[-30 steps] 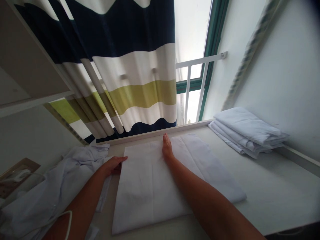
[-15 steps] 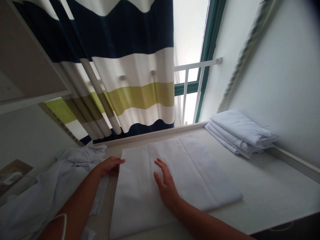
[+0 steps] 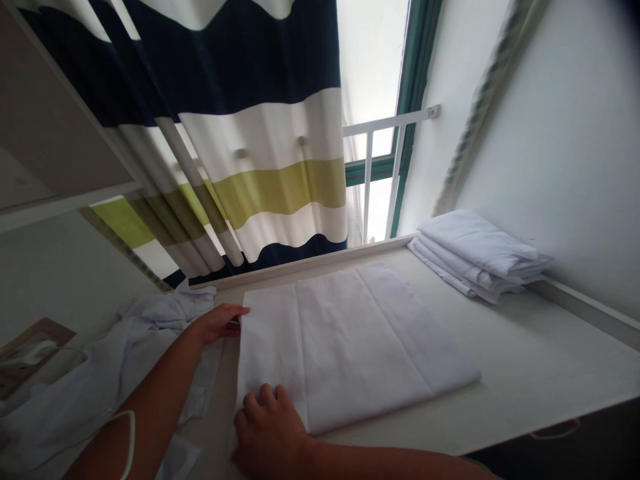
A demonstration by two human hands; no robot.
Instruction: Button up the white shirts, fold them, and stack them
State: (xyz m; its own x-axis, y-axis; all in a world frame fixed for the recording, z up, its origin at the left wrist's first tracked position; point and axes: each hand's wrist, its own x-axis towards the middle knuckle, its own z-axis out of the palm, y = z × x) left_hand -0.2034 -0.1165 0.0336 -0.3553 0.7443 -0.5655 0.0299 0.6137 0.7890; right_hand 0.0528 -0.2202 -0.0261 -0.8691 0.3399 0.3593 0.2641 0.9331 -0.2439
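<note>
A: Checking the head view. Folded white sheet (image 3: pixel 350 340) lies flat on the white table (image 3: pixel 540 373), long creases running front to back.

B: Hands?

A: Left hand (image 3: pixel 220 323) rests at the sheet's far left edge, fingers stretched flat, fingertips touching the cloth. Nothing gripped. Right hand (image 3: pixel 267 430) sits on the sheet's near left corner, knuckles up, fingers curled. Can't tell whether it pinches the fabric; fingertips are hidden under the hand.

B: Anything cut off?

A: Both forearms run out of the bottom of the frame. A thin white cord (image 3: pixel 127 440) loops over the left forearm, both ends out of sight.

B: Surroundings?

A: Crumpled white garment (image 3: pixel 100 380) just left of the sheet, partly under the left arm. Stack of folded white linens (image 3: pixel 480 257) at the far right against the wall, well apart from the sheet. Striped curtain (image 3: pixel 260 167) hangs behind the table. Something brownish at the far left edge (image 3: pixel 25 353), too blurred to identify.
</note>
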